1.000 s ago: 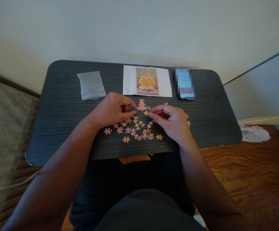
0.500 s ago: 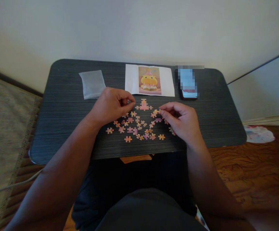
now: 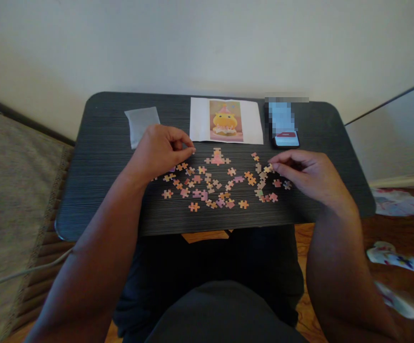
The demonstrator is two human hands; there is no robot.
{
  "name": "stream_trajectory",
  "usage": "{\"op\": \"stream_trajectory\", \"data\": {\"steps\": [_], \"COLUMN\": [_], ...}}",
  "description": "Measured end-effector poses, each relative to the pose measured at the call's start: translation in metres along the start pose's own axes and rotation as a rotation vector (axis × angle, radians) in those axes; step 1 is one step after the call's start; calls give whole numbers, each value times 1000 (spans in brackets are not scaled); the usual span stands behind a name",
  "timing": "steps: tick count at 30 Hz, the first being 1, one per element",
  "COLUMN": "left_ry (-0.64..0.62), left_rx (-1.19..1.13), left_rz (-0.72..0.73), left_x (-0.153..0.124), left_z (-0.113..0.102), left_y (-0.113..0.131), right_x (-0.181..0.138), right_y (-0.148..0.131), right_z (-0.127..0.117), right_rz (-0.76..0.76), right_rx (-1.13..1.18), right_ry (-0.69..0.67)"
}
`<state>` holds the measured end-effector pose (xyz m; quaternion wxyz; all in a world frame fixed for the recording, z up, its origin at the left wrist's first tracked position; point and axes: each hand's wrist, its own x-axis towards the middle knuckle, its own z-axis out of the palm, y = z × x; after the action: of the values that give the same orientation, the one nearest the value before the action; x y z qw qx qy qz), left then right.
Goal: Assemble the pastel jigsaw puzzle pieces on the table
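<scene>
My right hand (image 3: 301, 174) pinches a yellowish puzzle piece (image 3: 268, 168) between thumb and fingertips, over the loose pieces on the right. My left hand (image 3: 166, 148) is closed in a pinch left of the joined puzzle pieces (image 3: 217, 157), which form a small pink peaked shape. Whatever sits between its fingertips is too small to make out. Many loose pieces (image 3: 197, 179) in orange, pink and purple lie scattered below both hands. Behind the joined part lies a white sheet (image 3: 253, 124) with a printed picture (image 3: 225, 121) of a yellow character with a cake.
A dark table (image 3: 103, 124) stands against a pale wall. On it lie a clear plastic bag (image 3: 141, 124) at the back left and a phone (image 3: 286, 139) at the back right. At the right, another person's feet in patterned socks (image 3: 392, 257) show on the wooden floor.
My right hand has moved right, away from the joined pieces, with the puzzle piece at its fingertips, uncovering loose pieces. My left hand stays nearly in place. The view has shifted slightly.
</scene>
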<state>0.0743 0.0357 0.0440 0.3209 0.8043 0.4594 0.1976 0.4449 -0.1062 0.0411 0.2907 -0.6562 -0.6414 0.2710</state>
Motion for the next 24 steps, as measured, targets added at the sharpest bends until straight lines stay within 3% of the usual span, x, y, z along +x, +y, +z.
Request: {"op": "stream_trajectory", "data": {"steps": [3, 6, 24], "left_ry": [-179, -280, -353], "left_rx": [-1, 6, 35], "left_rz": [51, 70, 82], "left_x": [0, -2, -3], "left_z": [1, 1, 2], "left_y": [2, 6, 11], "right_x": [-10, -17, -22], "right_y": [1, 0, 1], "right_z": [-6, -3, 2], "right_rz": [19, 1, 71], "right_rx": [-18, -73, -182], "right_ry": [-122, -146, -30]}}
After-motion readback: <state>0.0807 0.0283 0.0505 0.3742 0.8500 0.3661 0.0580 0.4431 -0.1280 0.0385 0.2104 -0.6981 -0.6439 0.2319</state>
